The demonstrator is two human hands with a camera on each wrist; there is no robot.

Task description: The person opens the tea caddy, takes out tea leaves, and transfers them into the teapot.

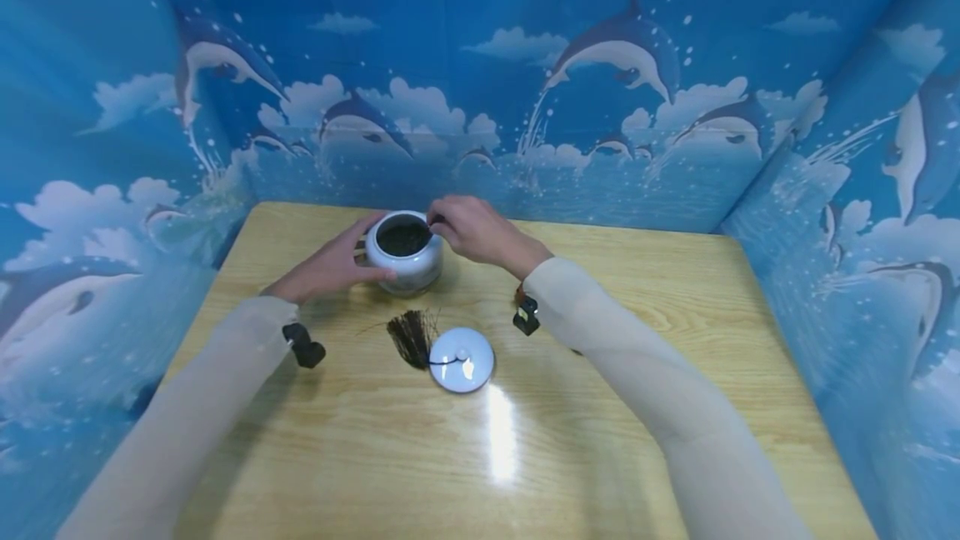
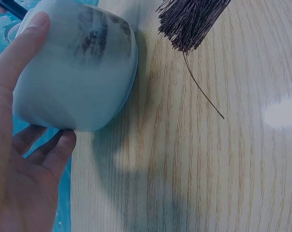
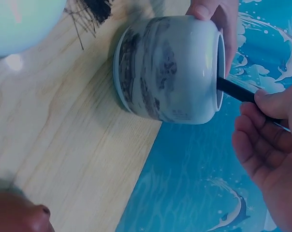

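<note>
- While the left hand (image 1: 337, 261) holds one jar (image 1: 412, 271), thumb and fingers spread round its side, the right hand (image 1: 476, 227) pinches one dark stick (image 3: 238, 92).
- The jar is between the two hands; dark contents (image 1: 403, 238) show inside, too unclear to name.
- The stick's far end is hidden in the jar.
- One lid (image 1: 446, 348) and one tassel (image 1: 410, 338) lie on the table (image 1: 360, 457), nearer the body than both hands.
- One brown thing (image 3: 18, 212), near the right wrist, is cut off in that wrist's view.
</note>
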